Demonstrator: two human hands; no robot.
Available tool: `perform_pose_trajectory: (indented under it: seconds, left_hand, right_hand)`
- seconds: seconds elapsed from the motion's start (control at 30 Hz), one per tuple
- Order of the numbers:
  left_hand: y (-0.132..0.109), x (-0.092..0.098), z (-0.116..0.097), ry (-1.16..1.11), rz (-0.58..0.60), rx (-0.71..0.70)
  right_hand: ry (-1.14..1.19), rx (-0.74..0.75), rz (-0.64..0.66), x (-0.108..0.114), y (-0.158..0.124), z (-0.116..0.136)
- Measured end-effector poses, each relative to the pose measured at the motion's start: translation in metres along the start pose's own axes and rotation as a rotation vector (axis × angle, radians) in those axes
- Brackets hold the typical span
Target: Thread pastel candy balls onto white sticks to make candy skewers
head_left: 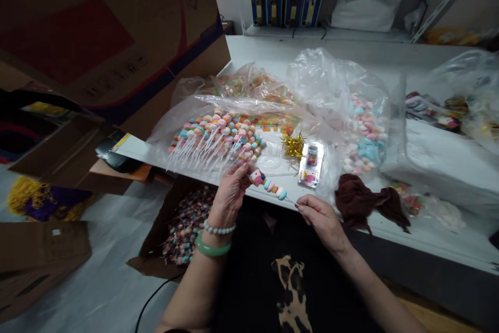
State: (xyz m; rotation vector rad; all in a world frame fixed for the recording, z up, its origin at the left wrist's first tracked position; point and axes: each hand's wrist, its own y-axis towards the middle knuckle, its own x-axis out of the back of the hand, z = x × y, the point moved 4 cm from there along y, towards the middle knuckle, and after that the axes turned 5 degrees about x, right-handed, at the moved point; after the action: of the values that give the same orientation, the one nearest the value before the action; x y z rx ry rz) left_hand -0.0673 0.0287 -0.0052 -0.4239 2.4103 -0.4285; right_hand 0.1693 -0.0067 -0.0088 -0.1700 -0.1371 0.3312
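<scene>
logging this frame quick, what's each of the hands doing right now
left hand: closed on the candy skewer, at its candy end.
right hand: closed, pinching the bare stick end of the same candy skewer.

Near the counter's (429,239) front edge lie a tuft of gold twist ties (293,146), a small clear packet (311,164) and a crumpled brown cloth (362,200). Behind them a clear bag (366,130) holds pink and blue sweets. A cardboard box of wrapped sweets (187,224) sits on the floor below the edge.
</scene>
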Motion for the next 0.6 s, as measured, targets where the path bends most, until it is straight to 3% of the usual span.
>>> perform_pose_trajectory:
  seconds: [0.23,0.33,0.43,0.6]
  left_hand:
    - [0.0,-0.001,0.015,0.005,0.012,0.035]
    - [-0.001,-0.004,0.021,-0.006,0.022,0.042]
    - [-0.002,-0.004,0.022,0.029,0.046,0.039]
    - [-0.002,-0.004,0.025,0.114,0.025,-0.002]
  right_hand:
    - [0.456,-0.264,0.053,-0.024,0.006,-0.019]
    - [0.529,-0.316,0.103,-0.036,0.012,-0.026]
    - [0.35,-0.243,0.022,-0.035,0.016,-0.032]
    - [-0.347,0.195,-0.17,-0.029,0.018,-0.017]
